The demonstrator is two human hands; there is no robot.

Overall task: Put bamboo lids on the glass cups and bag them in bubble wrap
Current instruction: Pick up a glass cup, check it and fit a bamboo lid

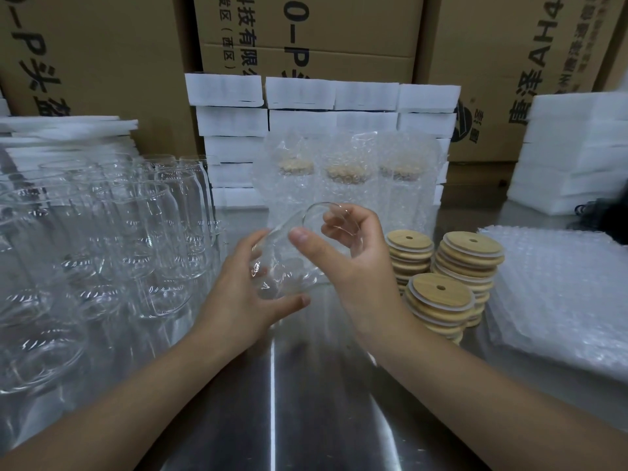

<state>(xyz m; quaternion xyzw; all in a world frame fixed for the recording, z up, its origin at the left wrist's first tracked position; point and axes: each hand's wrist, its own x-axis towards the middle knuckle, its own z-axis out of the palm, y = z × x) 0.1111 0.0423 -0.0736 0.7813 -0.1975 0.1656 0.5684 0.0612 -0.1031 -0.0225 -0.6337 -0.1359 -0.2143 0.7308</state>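
Holding a lidless glass cup (283,266) tilted above the table (306,385): my left hand (238,300) curls round its base, my right hand (353,263) grips its rim. Next, I judge, the right reaches for the lids (441,300) nearby

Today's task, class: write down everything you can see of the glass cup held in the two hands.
The glass cup is clear, lidless and empty, with an open round rim. It is tilted, base toward the person, mouth pointing up and away. The left hand grips its base end; the right hand holds it near the rim, thumb across the side. It is above the steel table.
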